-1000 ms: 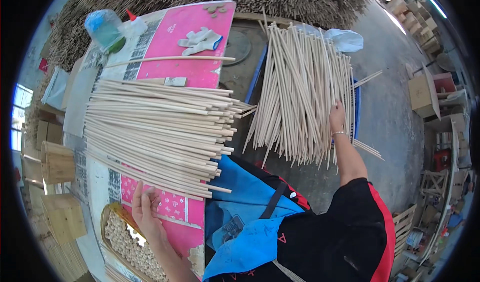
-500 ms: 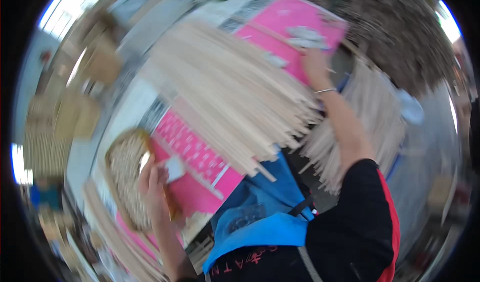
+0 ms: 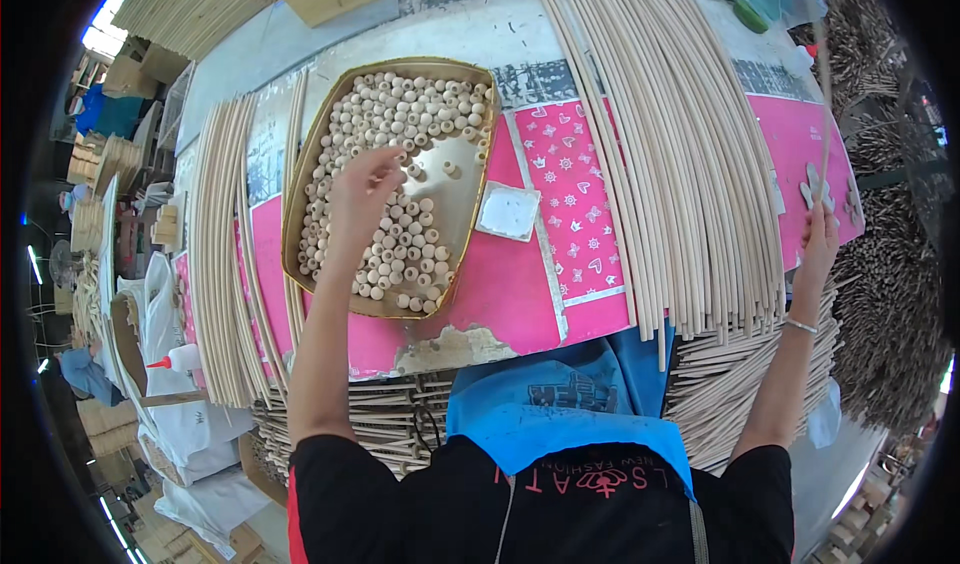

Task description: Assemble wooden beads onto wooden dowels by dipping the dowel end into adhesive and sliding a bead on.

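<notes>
- Left hand (image 3: 366, 186), bare: fingers bent, tips pointing to the hand's right; the gap between fingertips and thumb is unclear.
- Bare left forearm (image 3: 326, 349): extends from behind the hand back to the elbow, wrist nearly straight.
- Right hand (image 3: 819, 242), bare: fingers bunched in a closed grip, well apart from the left hand.
- Bare right forearm (image 3: 782, 374): slants outward from elbow to hand.

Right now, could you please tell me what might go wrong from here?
The left hand is at the tray of loose wooden beads; a knock could send some rolling out. The spread of sticks overhangs the near edge of the table by the blue apron, so a bump might shift them.
</notes>
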`<act>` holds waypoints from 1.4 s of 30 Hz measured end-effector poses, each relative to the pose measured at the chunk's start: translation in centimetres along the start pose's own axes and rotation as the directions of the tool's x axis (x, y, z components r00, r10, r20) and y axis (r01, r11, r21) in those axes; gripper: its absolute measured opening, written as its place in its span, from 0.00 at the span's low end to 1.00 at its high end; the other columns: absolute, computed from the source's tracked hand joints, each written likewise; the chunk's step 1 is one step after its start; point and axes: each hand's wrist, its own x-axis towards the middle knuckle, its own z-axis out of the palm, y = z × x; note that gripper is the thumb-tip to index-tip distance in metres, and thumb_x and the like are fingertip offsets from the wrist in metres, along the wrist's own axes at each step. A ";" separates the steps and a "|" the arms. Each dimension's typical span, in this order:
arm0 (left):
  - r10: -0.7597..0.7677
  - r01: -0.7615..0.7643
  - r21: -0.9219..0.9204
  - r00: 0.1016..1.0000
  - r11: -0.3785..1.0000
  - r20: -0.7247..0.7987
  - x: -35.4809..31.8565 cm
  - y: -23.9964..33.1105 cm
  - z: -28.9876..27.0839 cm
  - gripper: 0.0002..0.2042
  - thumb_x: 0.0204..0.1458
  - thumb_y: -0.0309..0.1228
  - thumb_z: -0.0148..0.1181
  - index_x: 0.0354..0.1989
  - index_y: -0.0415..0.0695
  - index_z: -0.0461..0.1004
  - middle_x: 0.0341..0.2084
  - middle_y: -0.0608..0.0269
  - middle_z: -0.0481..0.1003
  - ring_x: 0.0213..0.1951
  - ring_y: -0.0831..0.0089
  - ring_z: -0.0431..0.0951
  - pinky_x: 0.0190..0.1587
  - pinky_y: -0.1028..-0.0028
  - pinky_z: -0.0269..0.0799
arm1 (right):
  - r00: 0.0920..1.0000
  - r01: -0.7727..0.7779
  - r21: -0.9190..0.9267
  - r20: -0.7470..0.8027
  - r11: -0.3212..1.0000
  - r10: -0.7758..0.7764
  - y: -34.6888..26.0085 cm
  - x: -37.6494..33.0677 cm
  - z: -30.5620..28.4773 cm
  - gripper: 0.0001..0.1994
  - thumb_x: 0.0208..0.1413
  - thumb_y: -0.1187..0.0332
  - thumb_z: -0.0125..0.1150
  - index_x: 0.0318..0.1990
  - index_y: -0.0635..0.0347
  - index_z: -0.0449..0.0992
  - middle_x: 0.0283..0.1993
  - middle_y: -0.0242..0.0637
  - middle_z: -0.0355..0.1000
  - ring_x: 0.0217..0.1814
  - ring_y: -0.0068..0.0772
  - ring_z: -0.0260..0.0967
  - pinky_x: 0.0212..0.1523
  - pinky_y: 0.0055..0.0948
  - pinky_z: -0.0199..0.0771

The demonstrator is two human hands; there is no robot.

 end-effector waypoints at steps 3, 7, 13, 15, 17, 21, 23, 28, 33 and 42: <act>0.198 -0.211 0.243 0.977 0.947 0.076 1.4 1.0 3.0 0.13 0.50 0.29 0.67 0.44 0.46 0.80 0.34 0.62 0.76 0.34 0.67 0.80 0.38 0.67 0.76 | 0.978 -0.026 0.364 0.202 0.931 -0.052 -8.9 -7.0 7.0 0.09 0.69 0.67 0.53 0.47 0.62 0.75 0.36 0.26 0.72 0.35 0.16 0.67 0.39 0.15 0.69; 0.203 -0.222 0.331 0.975 0.917 0.090 1.5 -0.2 5.4 0.09 0.49 0.31 0.66 0.39 0.46 0.80 0.34 0.62 0.76 0.36 0.60 0.79 0.38 0.64 0.75 | 0.778 0.170 0.283 0.550 0.944 -0.305 -14.3 -13.2 15.1 0.05 0.66 0.72 0.57 0.44 0.63 0.75 0.37 0.30 0.73 0.37 0.20 0.71 0.42 0.20 0.73; -0.020 0.042 -0.256 0.996 0.966 0.091 -1.1 3.9 4.2 0.13 0.56 0.24 0.61 0.50 0.41 0.80 0.35 0.60 0.79 0.34 0.74 0.79 0.39 0.74 0.75 | 0.561 0.508 0.251 0.629 0.824 -0.538 -16.4 -18.5 24.2 0.05 0.62 0.71 0.60 0.40 0.64 0.74 0.34 0.41 0.72 0.33 0.37 0.75 0.34 0.33 0.74; -0.065 0.096 -0.368 0.993 0.925 0.096 -2.7 4.5 4.0 0.14 0.56 0.24 0.60 0.51 0.41 0.80 0.35 0.63 0.78 0.35 0.76 0.78 0.39 0.75 0.75 | 0.551 0.500 0.242 0.652 0.832 -0.521 -16.4 -19.0 25.8 0.05 0.62 0.70 0.60 0.39 0.63 0.74 0.34 0.41 0.72 0.34 0.38 0.76 0.34 0.34 0.74; -0.171 0.215 -0.541 0.976 0.813 0.131 -4.6 4.5 3.6 0.15 0.58 0.24 0.59 0.53 0.43 0.79 0.37 0.69 0.76 0.38 0.80 0.76 0.41 0.78 0.73 | 0.538 0.515 0.224 0.667 0.827 -0.515 -16.2 -19.3 27.1 0.06 0.62 0.70 0.59 0.38 0.63 0.72 0.33 0.41 0.72 0.34 0.41 0.76 0.34 0.36 0.74; -0.224 0.251 -0.665 0.966 0.704 0.129 -6.5 3.8 3.2 0.15 0.59 0.25 0.59 0.55 0.42 0.78 0.37 0.69 0.75 0.38 0.81 0.76 0.43 0.79 0.73 | 0.492 0.551 0.264 0.663 0.792 -0.564 -16.0 -19.9 28.8 0.06 0.62 0.70 0.59 0.38 0.63 0.72 0.33 0.42 0.72 0.33 0.42 0.75 0.33 0.37 0.73; -0.245 0.277 -0.717 0.958 0.640 0.152 -6.9 4.1 3.3 0.17 0.61 0.26 0.59 0.58 0.41 0.76 0.37 0.68 0.75 0.38 0.81 0.76 0.43 0.79 0.74 | 0.468 0.570 0.197 0.720 0.797 -0.512 -15.5 -20.3 29.4 0.05 0.62 0.70 0.58 0.39 0.63 0.71 0.33 0.42 0.72 0.32 0.44 0.74 0.33 0.39 0.73; -0.277 0.272 -0.756 0.953 0.595 0.125 -6.8 3.9 3.5 0.15 0.61 0.27 0.60 0.56 0.40 0.75 0.38 0.67 0.76 0.39 0.81 0.77 0.45 0.79 0.75 | 0.437 0.571 0.223 0.732 0.790 -0.522 -16.3 -20.3 28.7 0.05 0.62 0.70 0.57 0.39 0.62 0.72 0.33 0.43 0.72 0.32 0.44 0.73 0.33 0.39 0.72; -0.269 0.270 -0.760 0.954 0.591 0.129 -6.7 3.6 3.7 0.12 0.60 0.25 0.60 0.52 0.39 0.76 0.37 0.67 0.77 0.39 0.81 0.77 0.44 0.79 0.75 | 0.564 0.404 0.272 0.677 0.873 -0.472 -16.4 -18.8 27.6 0.06 0.64 0.70 0.58 0.41 0.65 0.73 0.30 0.39 0.71 0.31 0.33 0.74 0.30 0.34 0.70; -0.185 0.221 -0.810 0.973 0.544 0.141 -6.4 5.5 4.5 0.14 0.62 0.28 0.59 0.54 0.38 0.76 0.42 0.61 0.80 0.44 0.77 0.79 0.50 0.77 0.74 | 0.722 0.024 0.478 0.599 0.878 -0.346 -17.9 -16.9 23.2 0.10 0.70 0.66 0.51 0.45 0.65 0.72 0.38 0.39 0.76 0.37 0.25 0.76 0.41 0.25 0.79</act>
